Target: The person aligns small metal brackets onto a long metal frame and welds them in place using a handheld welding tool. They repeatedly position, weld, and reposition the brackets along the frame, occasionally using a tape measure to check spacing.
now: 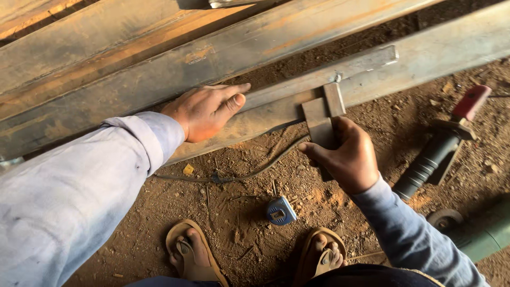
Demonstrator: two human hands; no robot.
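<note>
bare dirt point(239, 212) lies open between cable point(234, 178) and tape measure point(280, 211); grinder point(441, 154) crowds the right.

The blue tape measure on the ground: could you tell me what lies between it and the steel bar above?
In the head view, a thin dark cable crosses bare dirt between the blue tape measure and the steel bar.

Hands on a long metal bar, with tools on the ground around the feet

The left hand point(207, 110) lies flat on the long metal bar point(276, 101), and more bars point(106, 58) lie behind it. To the right, the right hand point(345, 157) holds a metal square point(323, 114) against the same bar. A cable point(239, 172) lies on the dirt ground point(239, 223) in front of the bar. A tape measure point(280, 211) sits between the two feet point(194, 255). A hammer-like tool point(443, 143) and a grinder point(473, 228) lie at the right.
</note>
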